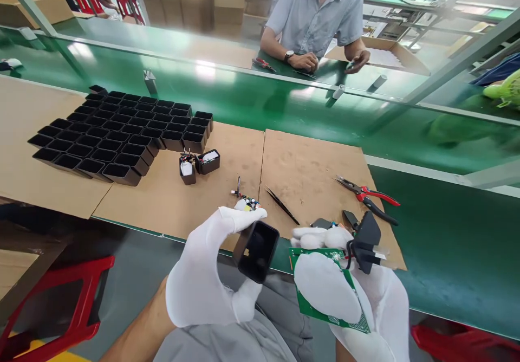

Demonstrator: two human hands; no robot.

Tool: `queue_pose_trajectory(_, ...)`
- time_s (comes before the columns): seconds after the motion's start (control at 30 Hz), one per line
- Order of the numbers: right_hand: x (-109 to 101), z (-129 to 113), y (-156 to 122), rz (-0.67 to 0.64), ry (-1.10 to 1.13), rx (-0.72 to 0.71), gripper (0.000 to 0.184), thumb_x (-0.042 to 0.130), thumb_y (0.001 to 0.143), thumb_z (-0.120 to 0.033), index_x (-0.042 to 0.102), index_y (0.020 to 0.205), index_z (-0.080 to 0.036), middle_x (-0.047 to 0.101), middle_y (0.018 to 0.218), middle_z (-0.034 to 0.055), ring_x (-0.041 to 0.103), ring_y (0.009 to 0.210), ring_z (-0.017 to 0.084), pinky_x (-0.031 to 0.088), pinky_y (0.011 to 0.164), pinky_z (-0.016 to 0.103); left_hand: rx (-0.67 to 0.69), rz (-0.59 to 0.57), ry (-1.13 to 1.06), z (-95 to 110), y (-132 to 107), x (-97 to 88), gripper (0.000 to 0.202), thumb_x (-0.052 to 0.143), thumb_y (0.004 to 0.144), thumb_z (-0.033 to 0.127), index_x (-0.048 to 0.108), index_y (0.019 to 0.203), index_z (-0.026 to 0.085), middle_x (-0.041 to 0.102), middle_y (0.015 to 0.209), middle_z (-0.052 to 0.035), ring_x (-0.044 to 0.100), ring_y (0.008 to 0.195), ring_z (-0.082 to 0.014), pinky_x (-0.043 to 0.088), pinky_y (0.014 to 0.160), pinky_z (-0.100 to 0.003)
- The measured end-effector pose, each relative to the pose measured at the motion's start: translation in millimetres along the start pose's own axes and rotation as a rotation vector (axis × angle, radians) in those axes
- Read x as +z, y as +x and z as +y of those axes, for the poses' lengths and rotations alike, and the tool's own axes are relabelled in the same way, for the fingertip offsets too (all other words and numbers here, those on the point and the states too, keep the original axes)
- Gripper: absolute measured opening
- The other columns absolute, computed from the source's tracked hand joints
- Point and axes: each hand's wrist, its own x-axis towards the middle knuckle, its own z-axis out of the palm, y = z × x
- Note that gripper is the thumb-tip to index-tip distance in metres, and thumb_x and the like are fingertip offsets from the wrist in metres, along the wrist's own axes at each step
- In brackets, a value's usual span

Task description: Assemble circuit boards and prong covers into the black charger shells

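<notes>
White gloves cover both hands. My left hand (pixel 203 270) grips a small black plastic case (pixel 258 251), tilted so that its open end faces me. In my right hand (pixel 377 302) is a green circuit board (pixel 306 302) with a large white pad on its face. A black plug piece (pixel 365 243) hangs by short wires at the board's upper edge. The board and the case are apart. Just beyond my left fingertips lies a small circuit assembly (pixel 247 204) with a white and yellow part. Black tweezers (pixel 282 206) rest on the cardboard between the hands.
Rows of black cases (pixel 109 129) stand at the left on cardboard (pixel 227 134). Two filled cases (pixel 187 169) stand in front of them. Red-handled pliers (pixel 368 196) lie at the right. Across the green bench, a co-worker (pixel 320 20) sits with a small part in one hand.
</notes>
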Motion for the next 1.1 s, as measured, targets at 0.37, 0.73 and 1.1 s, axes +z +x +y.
queue_pose_trajectory(0.37, 20, 9, 0, -0.235, 0.193, 0.083, 0.058, 0.089, 0.072, -0.052, 0.072, 0.119, -0.023, 0.066, 0.068, 0.001, 0.058, 0.051, 0.019, 0.062, 0.064, 0.041, -0.301, 0.07, -0.564, -38, -22, 37.6, 0.061, 0.052, 0.099, 0.065, 0.051, 0.146, 0.027, 0.06, 0.119, -0.0098, 0.065, 0.104, -0.0286, 0.058, 0.093, -0.048)
queue_pose_trajectory(0.73, 41, -9, -6, -0.075, 0.212, -0.032, 0.046, 0.089, 0.081, -0.037, 0.073, 0.123, -0.032, 0.063, 0.066, -0.0023, 0.062, 0.055, 0.017, 0.064, 0.063, 0.036, -0.133, -0.083, -0.362, -23, -32, 35.7, 0.088, 0.062, 0.09, 0.076, 0.035, 0.161, 0.033, 0.052, 0.136, -0.0137, 0.068, 0.116, -0.032, 0.057, 0.103, -0.05)
queue_pose_trajectory(1.1, 8, -10, -12, 0.142, 0.081, -0.027, 0.033, 0.084, 0.08, -0.057, 0.077, 0.1, -0.032, 0.077, 0.089, 0.0057, 0.077, 0.087, 0.034, 0.067, 0.08, 0.053, -0.087, 0.001, -0.508, -33, -36, 38.1, 0.096, 0.091, 0.065, 0.068, 0.058, 0.147, 0.031, 0.064, 0.121, -0.0101, 0.073, 0.106, -0.0294, 0.065, 0.09, -0.042)
